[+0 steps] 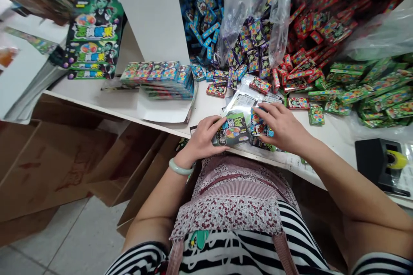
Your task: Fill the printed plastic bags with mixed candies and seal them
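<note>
My left hand (204, 137) is closed around the left side of a green printed carton (232, 129) at the table's near edge. My right hand (282, 129) lies over several small blue candy boxes (257, 122) just right of the carton, fingers curled on them. Clear plastic wrappers (243, 101) lie flat behind both hands. A pale green bangle (180, 168) circles my left wrist.
Heaps of small boxes cover the white table (129, 103): blue ones (203, 13), purple ones in a clear bag (253, 47), red ones (314, 30), green ones (371, 90). A stacked tray of boxes (161, 78) sits left; a tape dispenser (382, 164) right. Cardboard cartons (58, 159) stand on the floor.
</note>
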The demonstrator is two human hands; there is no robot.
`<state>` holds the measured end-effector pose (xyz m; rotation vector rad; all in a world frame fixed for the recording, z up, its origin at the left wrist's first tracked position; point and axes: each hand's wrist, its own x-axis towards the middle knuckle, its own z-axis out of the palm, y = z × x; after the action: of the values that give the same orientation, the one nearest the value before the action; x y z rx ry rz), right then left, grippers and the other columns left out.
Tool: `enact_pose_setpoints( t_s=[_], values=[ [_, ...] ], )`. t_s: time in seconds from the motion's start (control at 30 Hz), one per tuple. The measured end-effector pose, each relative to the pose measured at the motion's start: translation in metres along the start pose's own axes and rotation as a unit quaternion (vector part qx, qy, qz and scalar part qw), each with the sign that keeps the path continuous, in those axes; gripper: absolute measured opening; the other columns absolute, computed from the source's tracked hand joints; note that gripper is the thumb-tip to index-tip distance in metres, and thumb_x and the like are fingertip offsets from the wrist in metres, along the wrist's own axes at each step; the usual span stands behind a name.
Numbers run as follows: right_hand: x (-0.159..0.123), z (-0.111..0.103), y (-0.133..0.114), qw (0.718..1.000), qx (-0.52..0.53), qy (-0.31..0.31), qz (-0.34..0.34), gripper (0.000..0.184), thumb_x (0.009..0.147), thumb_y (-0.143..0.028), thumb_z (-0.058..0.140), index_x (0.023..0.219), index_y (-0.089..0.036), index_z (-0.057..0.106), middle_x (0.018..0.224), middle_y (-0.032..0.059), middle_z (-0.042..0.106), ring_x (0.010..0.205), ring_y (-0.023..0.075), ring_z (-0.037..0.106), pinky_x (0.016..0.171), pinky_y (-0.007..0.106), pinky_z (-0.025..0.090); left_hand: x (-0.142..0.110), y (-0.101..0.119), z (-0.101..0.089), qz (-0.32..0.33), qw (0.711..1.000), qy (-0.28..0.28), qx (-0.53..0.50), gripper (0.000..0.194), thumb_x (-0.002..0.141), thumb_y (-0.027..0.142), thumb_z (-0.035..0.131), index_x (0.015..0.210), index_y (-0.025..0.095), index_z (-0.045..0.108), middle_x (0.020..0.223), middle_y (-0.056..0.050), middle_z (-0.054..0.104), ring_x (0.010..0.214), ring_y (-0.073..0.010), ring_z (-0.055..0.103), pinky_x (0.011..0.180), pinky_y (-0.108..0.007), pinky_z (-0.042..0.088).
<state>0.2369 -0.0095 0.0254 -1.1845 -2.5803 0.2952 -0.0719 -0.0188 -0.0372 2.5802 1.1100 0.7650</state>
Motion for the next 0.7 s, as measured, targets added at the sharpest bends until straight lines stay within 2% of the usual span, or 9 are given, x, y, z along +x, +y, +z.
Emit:
enact_pose_setpoints(
  t_s=[0.13, 0.27, 0.47, 0.6, 0.7],
  values=[
    [-0.002, -0.002, -0.002, 0.996, -0.001, -0.073, -0.043, 0.066, 0.082, -0.030, 0.070, 0.144, -0.017, 0.052, 0.145, 0.0197, 0.053, 0.129, 0.0386, 0.051, 0.107, 0.058, 0.045, 0.001, 0.003, 0.005, 0.027, 1.000, -0.006, 0.010, 0.096, 0.079, 0.058, 0.075, 0.157, 0.023, 0.031, 0.136, -0.018, 0.053, 0.125, -0.0342, 0.055, 0.106, -0.052, 0.047],
    [-0.002, -0.003, 0.005, 0.989, 0.053, -0.107, -0.083, 0.067, 0.081, -0.033, 0.073, 0.144, -0.022, 0.053, 0.141, 0.0156, 0.057, 0.128, 0.0352, 0.054, 0.106, 0.056, 0.046, -0.001, 0.005, 0.006, 0.044, 0.999, -0.006, 0.001, 0.098, 0.079, 0.058, 0.075, 0.158, 0.021, 0.029, 0.135, -0.019, 0.053, 0.124, -0.0348, 0.055, 0.104, -0.052, 0.048],
    [0.000, -0.012, 0.013, 0.988, 0.071, -0.110, -0.079, 0.072, 0.079, -0.033, 0.076, 0.146, -0.029, 0.051, 0.144, 0.0125, 0.057, 0.129, 0.0354, 0.054, 0.106, 0.057, 0.045, 0.002, 0.006, 0.001, 0.045, 0.996, -0.052, -0.052, 0.100, 0.077, 0.059, 0.077, 0.158, 0.026, 0.027, 0.141, -0.017, 0.051, 0.128, -0.0340, 0.053, 0.107, -0.052, 0.047],
    [0.003, -0.007, 0.013, 0.989, 0.080, -0.106, -0.067, 0.077, 0.077, -0.036, 0.080, 0.147, -0.030, 0.049, 0.146, 0.0135, 0.054, 0.132, 0.0365, 0.053, 0.108, 0.058, 0.045, 0.004, 0.008, 0.006, 0.025, 0.996, -0.042, -0.074, 0.099, 0.076, 0.059, 0.077, 0.157, 0.027, 0.030, 0.139, -0.016, 0.052, 0.126, -0.0335, 0.054, 0.106, -0.053, 0.049],
    [0.006, 0.004, 0.010, 0.988, 0.126, -0.079, -0.049, 0.087, 0.076, -0.042, 0.082, 0.151, -0.029, 0.041, 0.150, 0.0152, 0.047, 0.136, 0.0349, 0.050, 0.110, 0.055, 0.046, 0.005, 0.012, 0.013, 0.011, 0.998, -0.016, -0.067, 0.099, 0.075, 0.060, 0.078, 0.156, 0.025, 0.032, 0.136, -0.016, 0.052, 0.124, -0.0338, 0.054, 0.105, -0.053, 0.049]
  ],
)
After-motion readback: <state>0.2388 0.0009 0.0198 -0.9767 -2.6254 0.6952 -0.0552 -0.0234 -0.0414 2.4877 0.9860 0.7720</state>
